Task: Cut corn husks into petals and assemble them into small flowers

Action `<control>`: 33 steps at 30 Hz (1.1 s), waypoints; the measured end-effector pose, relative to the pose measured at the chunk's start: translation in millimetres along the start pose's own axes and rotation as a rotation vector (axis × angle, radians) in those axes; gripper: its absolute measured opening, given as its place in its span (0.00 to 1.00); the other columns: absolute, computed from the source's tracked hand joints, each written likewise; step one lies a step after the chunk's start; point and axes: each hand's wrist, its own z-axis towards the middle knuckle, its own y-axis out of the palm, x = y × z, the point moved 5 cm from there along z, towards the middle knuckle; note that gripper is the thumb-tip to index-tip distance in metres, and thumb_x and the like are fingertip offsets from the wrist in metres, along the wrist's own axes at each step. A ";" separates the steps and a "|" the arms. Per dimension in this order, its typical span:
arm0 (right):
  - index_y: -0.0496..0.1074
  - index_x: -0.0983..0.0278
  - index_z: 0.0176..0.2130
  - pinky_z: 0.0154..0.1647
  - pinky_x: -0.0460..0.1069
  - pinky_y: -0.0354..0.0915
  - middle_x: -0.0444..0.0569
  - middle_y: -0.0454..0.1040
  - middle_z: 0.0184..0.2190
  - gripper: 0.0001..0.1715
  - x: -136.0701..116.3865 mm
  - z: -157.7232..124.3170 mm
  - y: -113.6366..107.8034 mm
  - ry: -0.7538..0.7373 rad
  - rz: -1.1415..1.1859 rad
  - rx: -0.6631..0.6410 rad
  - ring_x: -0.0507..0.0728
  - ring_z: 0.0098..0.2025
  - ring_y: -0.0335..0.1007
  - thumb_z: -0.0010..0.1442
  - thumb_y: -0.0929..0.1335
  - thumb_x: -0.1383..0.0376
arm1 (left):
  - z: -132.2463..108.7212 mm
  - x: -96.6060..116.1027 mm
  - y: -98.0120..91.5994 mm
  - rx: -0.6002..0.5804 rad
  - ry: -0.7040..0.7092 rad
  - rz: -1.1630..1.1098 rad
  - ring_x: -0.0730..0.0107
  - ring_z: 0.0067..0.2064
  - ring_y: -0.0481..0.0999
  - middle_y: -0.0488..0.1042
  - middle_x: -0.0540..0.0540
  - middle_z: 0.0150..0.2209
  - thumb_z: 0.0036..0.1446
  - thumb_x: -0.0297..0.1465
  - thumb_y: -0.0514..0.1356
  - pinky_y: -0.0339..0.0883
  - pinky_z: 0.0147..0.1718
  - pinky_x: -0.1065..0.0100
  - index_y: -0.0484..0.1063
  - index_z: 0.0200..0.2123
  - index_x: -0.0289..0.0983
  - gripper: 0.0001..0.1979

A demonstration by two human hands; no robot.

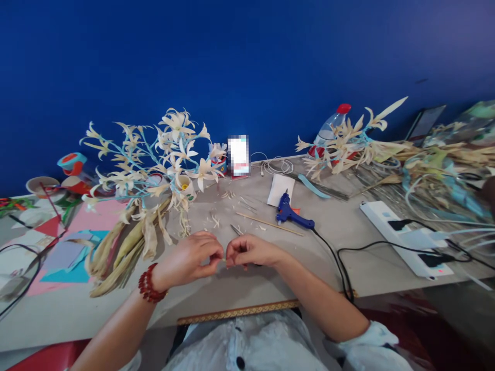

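My left hand, with a red bead bracelet at the wrist, is closed in a pinch above the table's near half. Close by on its right, my right hand pinches too, and the two sets of fingertips almost meet. A tiny yellowish bit shows between them, too small to name. Just beyond my right hand lies the tip of a slim metal tool. Farther off are a thin wooden stick, small pale petal scraps and a blue glue gun beside a white pad.
Cream artificial flowers on blue stems stand back left, above dried husks and coloured paper. More flowers and a bottle are back right. A power strip with cables lies right. A lit phone stands behind.
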 end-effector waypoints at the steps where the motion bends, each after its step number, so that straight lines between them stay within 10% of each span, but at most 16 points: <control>1: 0.74 0.67 0.32 0.20 0.39 0.62 0.44 0.74 0.30 0.09 -0.7 -0.9 -0.1 -0.010 -0.021 -0.008 0.47 0.26 0.64 0.47 0.69 0.68 | -0.4 -0.2 -0.8 0.000 -0.002 0.004 0.68 0.33 0.72 0.74 0.50 0.29 0.57 0.25 0.54 0.62 0.48 0.63 0.70 0.34 0.39 0.06; 13: 0.74 0.66 0.31 0.19 0.39 0.60 0.44 0.74 0.28 0.10 -4.8 -2.6 1.7 -0.143 -0.046 0.135 0.47 0.24 0.62 0.53 0.72 0.61 | -6.3 -5.1 -12.5 0.076 -0.076 -0.011 0.66 0.38 0.73 0.74 0.49 0.31 0.56 0.25 0.56 0.64 0.44 0.65 0.71 0.34 0.39 0.05; 23: 0.72 0.66 0.26 0.17 0.40 0.59 0.42 0.72 0.24 0.15 1.0 4.1 6.0 -0.229 0.389 0.242 0.44 0.19 0.57 0.48 0.77 0.60 | -6.9 -28.9 40.3 0.655 -0.295 -1.117 0.71 0.37 0.70 0.69 0.47 0.35 0.55 0.28 0.63 0.65 0.37 0.70 0.77 0.35 0.38 0.04; 33: 0.73 0.65 0.27 0.17 0.40 0.58 0.40 0.69 0.21 0.12 2.1 4.0 6.8 -0.236 0.484 0.193 0.44 0.18 0.50 0.49 0.77 0.62 | 4.2 -23.5 56.3 0.673 -0.324 -1.483 0.75 0.33 0.68 0.66 0.50 0.32 0.54 0.29 0.65 0.63 0.37 0.72 0.76 0.32 0.37 0.02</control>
